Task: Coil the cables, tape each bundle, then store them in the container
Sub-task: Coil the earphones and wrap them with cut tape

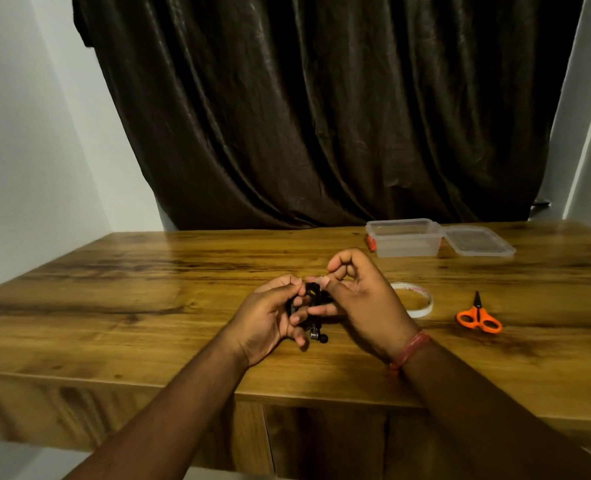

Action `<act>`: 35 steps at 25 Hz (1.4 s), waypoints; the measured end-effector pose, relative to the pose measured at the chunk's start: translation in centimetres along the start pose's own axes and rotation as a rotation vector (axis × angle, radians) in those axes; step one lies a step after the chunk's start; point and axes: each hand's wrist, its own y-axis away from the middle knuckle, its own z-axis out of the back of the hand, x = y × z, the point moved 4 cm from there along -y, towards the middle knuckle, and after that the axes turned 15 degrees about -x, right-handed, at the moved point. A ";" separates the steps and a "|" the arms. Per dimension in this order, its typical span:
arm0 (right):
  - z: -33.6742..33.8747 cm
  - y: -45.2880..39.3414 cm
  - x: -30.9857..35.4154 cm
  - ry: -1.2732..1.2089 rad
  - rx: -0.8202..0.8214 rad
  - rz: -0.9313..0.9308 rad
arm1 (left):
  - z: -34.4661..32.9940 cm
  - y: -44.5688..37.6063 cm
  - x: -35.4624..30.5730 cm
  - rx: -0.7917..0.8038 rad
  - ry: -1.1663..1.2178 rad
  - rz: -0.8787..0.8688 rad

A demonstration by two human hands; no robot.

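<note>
Nearest, above the table's near-centre, the left hand grips a small black cable bundle, plug ends hanging toward the near edge, while the right hand pinches at the bundle's top, seemingly pressing tape on, though no strip is clearly visible. Right of the hands lie the tape roll, then orange scissors. Farther right stands the open container, nearer the right hand, lid beside it.

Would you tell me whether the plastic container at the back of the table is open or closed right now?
Open. The container has no cover on it; its lid lies flat on the table just beside it.
</note>
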 end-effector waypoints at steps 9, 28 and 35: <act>0.3 0.3 0.2 0.371 -0.027 0.189 | -0.3 0.3 0.1 0.001 -0.121 -0.024; 0.3 0.6 0.9 0.582 -0.101 0.378 | -0.1 0.1 0.4 -0.093 -0.345 -0.146; 0.3 0.6 0.6 0.615 -0.088 0.420 | 0.1 0.1 0.3 -0.144 -0.455 -0.263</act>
